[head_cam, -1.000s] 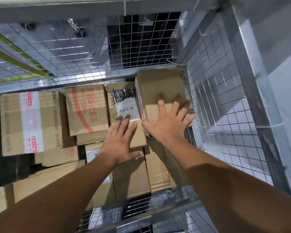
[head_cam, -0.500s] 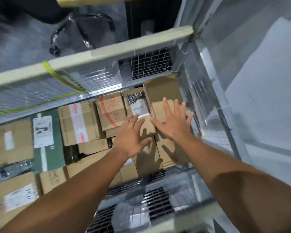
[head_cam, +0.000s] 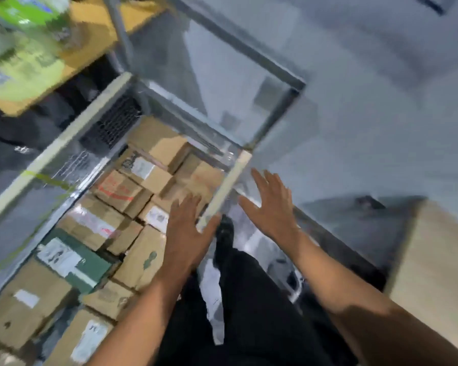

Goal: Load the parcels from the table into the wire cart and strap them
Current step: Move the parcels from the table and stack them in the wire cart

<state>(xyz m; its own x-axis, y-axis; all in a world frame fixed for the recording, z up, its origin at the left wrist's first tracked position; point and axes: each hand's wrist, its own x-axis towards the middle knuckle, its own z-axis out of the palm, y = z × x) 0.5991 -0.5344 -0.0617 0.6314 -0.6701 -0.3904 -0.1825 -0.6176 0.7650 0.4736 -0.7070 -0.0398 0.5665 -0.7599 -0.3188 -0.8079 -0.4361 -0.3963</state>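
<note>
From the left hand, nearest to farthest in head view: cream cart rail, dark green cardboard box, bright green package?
1. Cream cart rail, beside left hand.
2. Dark green cardboard box, lower left.
3. Bright green package, top left.

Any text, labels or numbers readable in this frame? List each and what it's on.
Nothing reads clearly; the frame is motion-blurred.
Red print on the brown box: blurred.
White label on the green box: blurred.
Black-marked label on the far box: blurred.
</note>
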